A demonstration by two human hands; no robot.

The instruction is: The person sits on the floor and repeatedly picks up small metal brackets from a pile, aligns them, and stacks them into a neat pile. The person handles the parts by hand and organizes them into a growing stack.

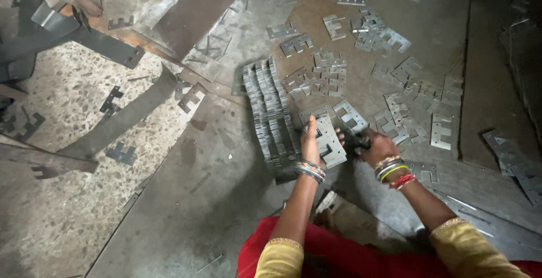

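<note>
steel everywhere: a long row of stacked grey notched plates (270, 114) lies on the floor sheet. left hand (310, 139) presses a small stack of grey stamped plates (329, 141) beside it; right hand (377, 147) grips its other end. raw edges could cut, or the stack could slip apart. loose plates (395, 120) lie rightward; no containers.

Metal workshop: stamped steel plates (389, 114) & offcut strips (121, 121) strewn over sheet-metal floor (186, 199).

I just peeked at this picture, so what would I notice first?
Probably the two hands in the middle: the left hand and right hand, both wearing bright bangles, hold a notched metal plate. Just left stands a long row of stacked plates, and loose plates lie scattered beyond.
</note>
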